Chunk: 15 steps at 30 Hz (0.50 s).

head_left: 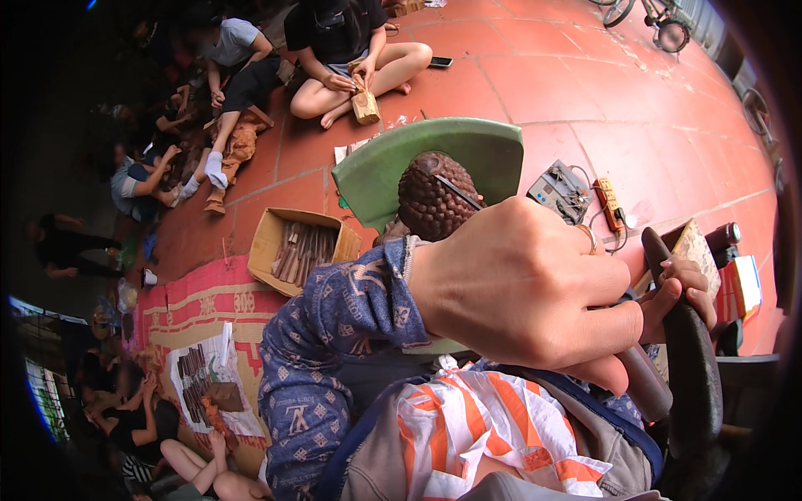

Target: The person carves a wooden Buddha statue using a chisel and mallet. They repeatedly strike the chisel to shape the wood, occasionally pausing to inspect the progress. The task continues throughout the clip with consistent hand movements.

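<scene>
In my head view, the knobbly brown carving (424, 200) is before me, by the green chair (493, 150); I judge it heavy and stiff, its bumps liable to chip, so best steadied low. My left grip (526, 284) is curled closed around the chisel (458, 190), probably surest by its handle. My right grip (683, 288) wraps the dark mallet (697, 367) near its upper end; it looks weighty, hard, perhaps slippery.

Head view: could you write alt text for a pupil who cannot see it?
A person's left hand curls around a dark rod and the right hand holds a dark curved tool. Nearby are a brown, bumpy carving and a box of tools; people sit beyond.
</scene>
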{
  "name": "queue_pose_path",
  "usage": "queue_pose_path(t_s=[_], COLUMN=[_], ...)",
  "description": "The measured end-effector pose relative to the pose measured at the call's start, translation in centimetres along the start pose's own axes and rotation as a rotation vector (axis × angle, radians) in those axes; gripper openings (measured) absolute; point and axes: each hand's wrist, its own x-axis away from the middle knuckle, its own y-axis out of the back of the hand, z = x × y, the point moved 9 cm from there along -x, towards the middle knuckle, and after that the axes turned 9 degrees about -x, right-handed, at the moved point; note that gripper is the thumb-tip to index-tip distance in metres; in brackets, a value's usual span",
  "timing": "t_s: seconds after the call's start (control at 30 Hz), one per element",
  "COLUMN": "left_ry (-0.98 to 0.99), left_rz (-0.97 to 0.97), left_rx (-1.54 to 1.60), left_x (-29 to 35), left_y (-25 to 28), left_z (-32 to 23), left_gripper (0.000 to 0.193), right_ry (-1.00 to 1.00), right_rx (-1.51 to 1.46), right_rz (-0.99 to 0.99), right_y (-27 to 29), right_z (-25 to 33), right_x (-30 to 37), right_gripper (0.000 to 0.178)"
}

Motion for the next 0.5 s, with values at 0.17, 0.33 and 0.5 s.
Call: queue_pose_path(t_s=[0.17,0.33,0.5], left_ry=[0.025,0.043,0.032], left_rz=[-0.017,-0.119,-0.155], left_rx=[0.035,0.064,0.063], left_x=[-0.3,-0.4,-0.2], left_y=[0.7,1.1,1.9], left_z=[0.2,0.5,0.4], left_gripper=[0.039,0.043,0.045], right_ry=[0.038,-0.071,0.005], right_rx=[-0.074,0.139,0.226], right_rz=[0.012,0.089,0.051], right_y=[1.1,1.6,1.6], right_z=[0.8,1.4,2.8], right_x=[-2.4,-3.7,-4.4], right_gripper=[0.026,0.027,0.027])
